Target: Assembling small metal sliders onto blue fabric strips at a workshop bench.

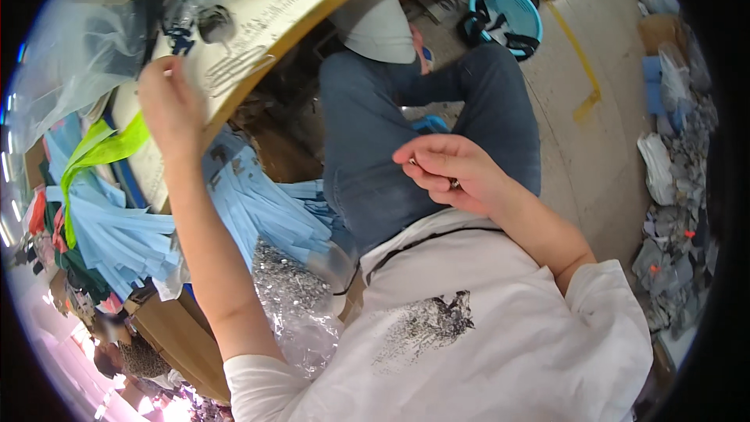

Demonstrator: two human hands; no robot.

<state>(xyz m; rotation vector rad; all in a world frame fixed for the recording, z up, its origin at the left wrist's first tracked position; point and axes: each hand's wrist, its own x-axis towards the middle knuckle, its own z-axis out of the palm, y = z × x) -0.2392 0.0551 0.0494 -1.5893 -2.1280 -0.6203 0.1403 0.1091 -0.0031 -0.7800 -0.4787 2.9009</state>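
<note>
My left hand (170,105) is over the white worktable (152,168), its fingers bent together. Its fingertips are beside a small dark blue piece (180,41), and whatever lies between them is hidden. Several thin metal rods (234,69) lie to its right by the table's edge. A neon yellow strip (101,147) runs just left of my left wrist. Above my lap, my right hand (461,172) is half curled with thumb and fingers closed. Tiny shiny metal pieces (454,183) show between the fingers; their exact kind is too small to tell.
Light blue fabric strips (250,195) hang in bundles below the table, near a clear bag of shiny bits (293,289). Clear plastic (90,47) covers the table's far left. A blue basket (519,19) stands on the floor. Grey scraps (672,266) are heaped at right.
</note>
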